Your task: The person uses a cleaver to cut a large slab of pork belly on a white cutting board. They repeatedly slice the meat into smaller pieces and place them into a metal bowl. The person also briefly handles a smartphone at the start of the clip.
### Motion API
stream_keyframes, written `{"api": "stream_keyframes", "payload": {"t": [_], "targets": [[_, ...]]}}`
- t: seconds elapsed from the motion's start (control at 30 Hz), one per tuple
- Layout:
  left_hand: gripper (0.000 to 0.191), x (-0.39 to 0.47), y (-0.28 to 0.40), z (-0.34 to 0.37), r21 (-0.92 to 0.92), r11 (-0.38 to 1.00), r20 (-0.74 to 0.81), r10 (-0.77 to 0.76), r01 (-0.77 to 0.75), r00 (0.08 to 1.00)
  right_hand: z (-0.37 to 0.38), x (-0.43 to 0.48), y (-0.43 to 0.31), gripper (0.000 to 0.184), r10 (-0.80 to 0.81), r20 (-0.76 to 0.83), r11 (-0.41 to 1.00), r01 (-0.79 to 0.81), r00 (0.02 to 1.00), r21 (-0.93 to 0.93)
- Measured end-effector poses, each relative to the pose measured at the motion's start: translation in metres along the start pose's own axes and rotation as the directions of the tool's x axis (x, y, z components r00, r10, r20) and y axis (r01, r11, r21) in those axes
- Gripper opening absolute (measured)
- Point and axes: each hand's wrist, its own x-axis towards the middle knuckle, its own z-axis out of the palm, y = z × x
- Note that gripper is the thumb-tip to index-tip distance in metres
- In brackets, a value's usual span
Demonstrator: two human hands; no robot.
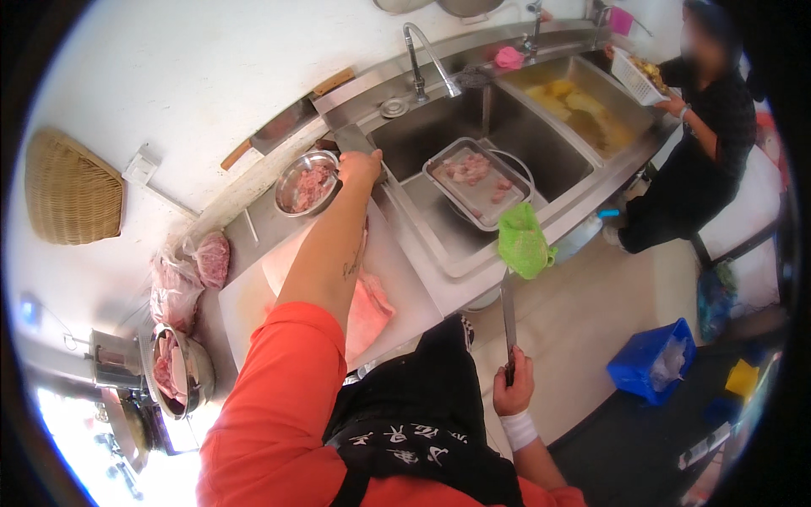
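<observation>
My right hand (514, 383) grips the handle of a long knife (509, 310) in front of the counter. Its blade points away from me, and the tip ends at the lower edge of a green cloth (524, 239). Reaching across the white cutting board (412, 295), my left hand (358, 166) is at the right rim of a steel bowl (308, 184) containing cut raw meat. Whether its fingers hold the rim or something dark beside it cannot be made out. A large slab of pale raw meat (369, 304) lies on the board, partly hidden by my left arm.
A metal tray (476, 209) of meat pieces sits at the double sink (443, 253). Bagged meat (177, 285) and a steel pot (201, 374) of meat stand left. At right, a person (709, 139) holds a white basket (633, 79). A blue bin (640, 364) is on the floor.
</observation>
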Motion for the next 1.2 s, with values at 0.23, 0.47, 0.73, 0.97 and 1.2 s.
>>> {"api": "stream_keyframes", "payload": {"t": [0.23,0.47,0.73,0.97,1.2], "targets": [[0.079,-0.073,-0.061,-0.085,-0.815,0.579,0.216,0.298,0.004,0.93,0.005,0.015,-0.008,0.055,-0.081,0.038,0.997,0.08,0.996,0.019],[0.081,-0.155,-0.166,-0.155,-0.942,-0.179,0.202,0.377,0.285,0.904,0.034,0.027,-0.035,0.053,-0.218,0.08,0.969,0.206,0.973,0.134],[0.027,-0.226,-0.342,-0.193,-0.941,0.311,0.114,-0.076,0.132,0.991,0.092,0.017,-0.097,0.055,-0.193,0.424,0.954,0.069,0.885,0.291],[0.057,-0.292,-0.407,-0.13,-0.821,0.529,0.183,-0.114,0.216,0.976,0.134,0.013,-0.176,0.069,-0.4,0.555,0.916,0.31,0.729,0.254],[0.067,-0.314,-0.336,-0.068,-0.738,0.672,-0.096,-0.01,-0.064,0.995,0.174,0.027,-0.234,0.076,-0.441,0.577,0.851,0.524,0.687,0.027]]}}
